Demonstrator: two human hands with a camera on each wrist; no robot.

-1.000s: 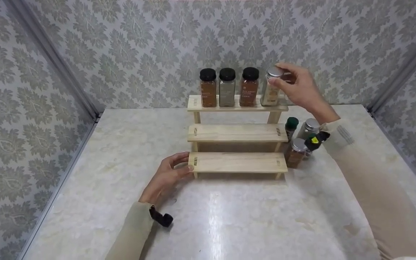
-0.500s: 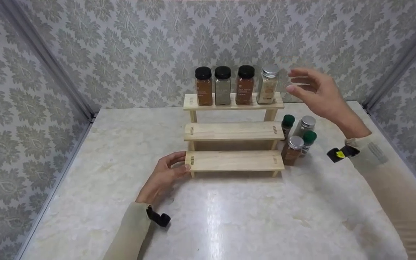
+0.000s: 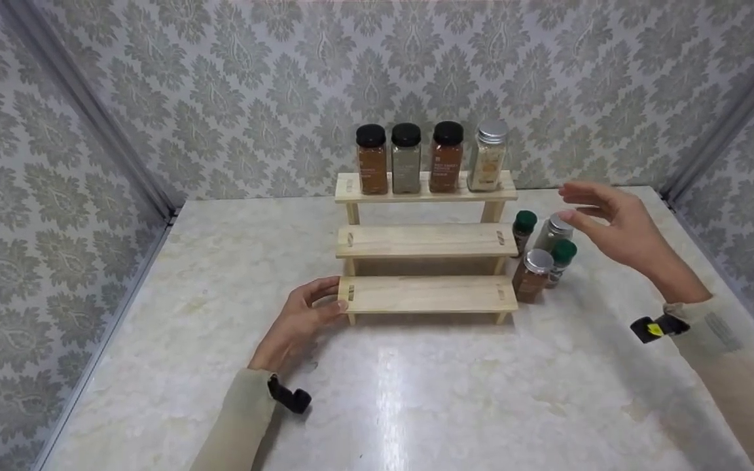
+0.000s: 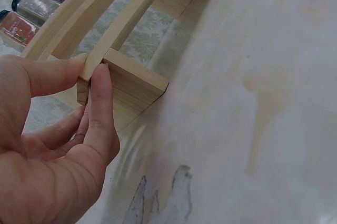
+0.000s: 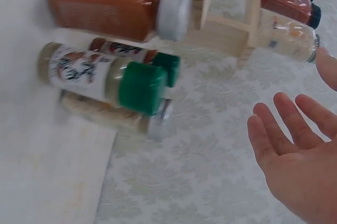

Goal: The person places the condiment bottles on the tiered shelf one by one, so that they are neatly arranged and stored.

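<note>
Since a second ago, the right hand (image 3: 632,232) has let go of the silver-lidded jar (image 3: 487,163) on the top tier and has moved away to the right and down, while that jar stays standing upright in its place.

From the left, a pale sleeve (image 3: 233,415) with a black wrist camera (image 3: 290,396) leads to the left hand (image 3: 298,320). Its fingers pinch the left end of the bottom tier of the wooden rack (image 3: 426,294), the thumb on one face of the board and a fingertip on the other. The three-tiered rack stands on the table (image 3: 220,261). Along its top tier, left to right, are an orange-brown jar (image 3: 372,167), a grey-green jar (image 3: 406,167) and a red-brown jar (image 3: 446,167), all black-lidded, then the silver-lidded jar with pale contents at the right.

Just beside the rack's right side, four more stand on the table: a small green-lidded bottle (image 3: 525,224) at the back left, a silver-lidded brown jar (image 3: 531,282) in front, a pale jar (image 3: 550,237) with a silver lid, and another green-lidded bottle (image 3: 560,258). The right hand is near these, its fingers released, spread and holding nothing.
</note>
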